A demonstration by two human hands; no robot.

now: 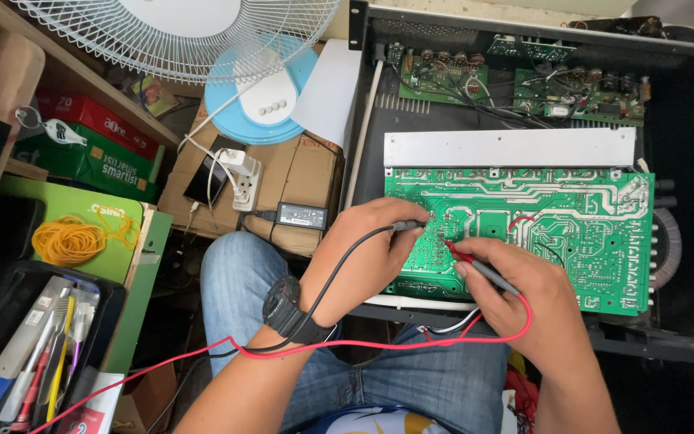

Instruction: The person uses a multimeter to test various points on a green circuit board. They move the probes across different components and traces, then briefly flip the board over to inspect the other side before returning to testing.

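Closest in, the person sits with jeans-clad knees under the work, a black wristwatch (285,308) on the left wrist. The left hand (363,253) is pinched closed around a black test probe (406,226), its tip resting on the green circuit board (556,233); the black lead (327,289) trails back over the wrist. The right hand (524,293) is likewise closed on a red test probe (467,261), held like a pen, its tip touching the board just beside the black one, while the red lead (379,345) loops below the hand and runs off across the lap. The board lies copper side up inside an open black metal chassis (684,241), with a bare aluminium bar (508,149) along its far edge and smaller green boards (572,92) tangled with wiring beyond that. To the left, near the knee, a dark tray of pens and tools (42,354) sits beside a green box bearing a bundle of yellow rubber bands (68,239). Farther off, a cardboard carton (299,173) carries a black power adapter (302,215), a white plug adapter (244,173) and a phone (206,173), and a white fan (194,32) on a pale blue base stands at the back.
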